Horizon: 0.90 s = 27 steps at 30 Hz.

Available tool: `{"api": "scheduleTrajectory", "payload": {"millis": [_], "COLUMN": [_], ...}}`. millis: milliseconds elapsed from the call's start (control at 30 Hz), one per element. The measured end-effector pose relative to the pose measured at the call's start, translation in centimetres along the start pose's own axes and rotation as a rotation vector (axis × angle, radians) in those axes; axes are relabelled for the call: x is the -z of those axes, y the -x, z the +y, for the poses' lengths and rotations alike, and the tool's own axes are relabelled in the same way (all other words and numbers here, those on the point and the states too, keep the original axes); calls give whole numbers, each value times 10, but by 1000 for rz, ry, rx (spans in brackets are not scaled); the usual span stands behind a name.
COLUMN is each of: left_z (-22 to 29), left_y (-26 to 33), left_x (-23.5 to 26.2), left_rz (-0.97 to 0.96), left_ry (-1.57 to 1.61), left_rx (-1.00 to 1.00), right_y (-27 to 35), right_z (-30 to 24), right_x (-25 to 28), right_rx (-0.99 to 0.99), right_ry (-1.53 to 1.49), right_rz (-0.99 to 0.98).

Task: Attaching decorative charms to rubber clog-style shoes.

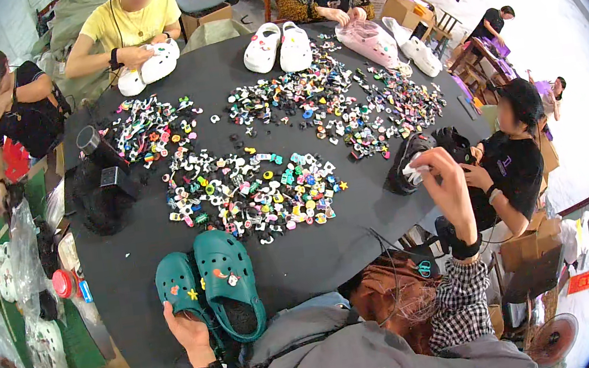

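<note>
The left hand (189,333) was closed around the heel end of a pair of dark green clogs (213,285), fingers wrapped under the nearer shoe, thumb side toward the person. The clogs sat side by side on the near edge of the black table (127,269), toes pointing to about twelve o'clock, each with a few small charms pressed into its upper. The forearm in a checked sleeve came up from the lower edge at six o'clock.

The right hand (444,180) was raised off the table at about three o'clock, wrist bent, fingers curled narrowly around something small and pale — what it was could not be told. A dark band circled that wrist.

At twelve o'clock from the clogs lay a heap of coloured shoe charms (255,193), with more heaps farther across the table. A pair of white clogs (278,46) stood at the far edge — other people sat around the table, one in a yellow shirt (132,23).
</note>
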<state>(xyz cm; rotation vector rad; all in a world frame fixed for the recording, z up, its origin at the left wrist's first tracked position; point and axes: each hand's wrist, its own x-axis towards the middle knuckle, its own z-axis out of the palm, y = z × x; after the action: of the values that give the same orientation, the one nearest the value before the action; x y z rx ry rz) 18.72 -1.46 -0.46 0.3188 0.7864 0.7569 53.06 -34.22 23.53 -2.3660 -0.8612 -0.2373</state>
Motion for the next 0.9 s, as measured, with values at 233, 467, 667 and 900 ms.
{"api": "scheduleTrajectory", "payload": {"millis": [233,467,667,900], "left_z": [1,1,2,2], "left_y": [2,1,-2,3], "left_x": [-8,-9,2,0], "left_rz": [20,-24,-2,-18], "left_ry": [-42,-23,-55,-21], "left_rx": [-4,15,9,12], "right_y": [19,59,58,52], "right_z": [52,129,125,129], "right_x": [-85,-203,-230,-253], "right_rx": [-67,-384,-660,-594], "right_ry": [-105,-398,-559,-489], "right_rz": [-231,-150,-182,-79]}}
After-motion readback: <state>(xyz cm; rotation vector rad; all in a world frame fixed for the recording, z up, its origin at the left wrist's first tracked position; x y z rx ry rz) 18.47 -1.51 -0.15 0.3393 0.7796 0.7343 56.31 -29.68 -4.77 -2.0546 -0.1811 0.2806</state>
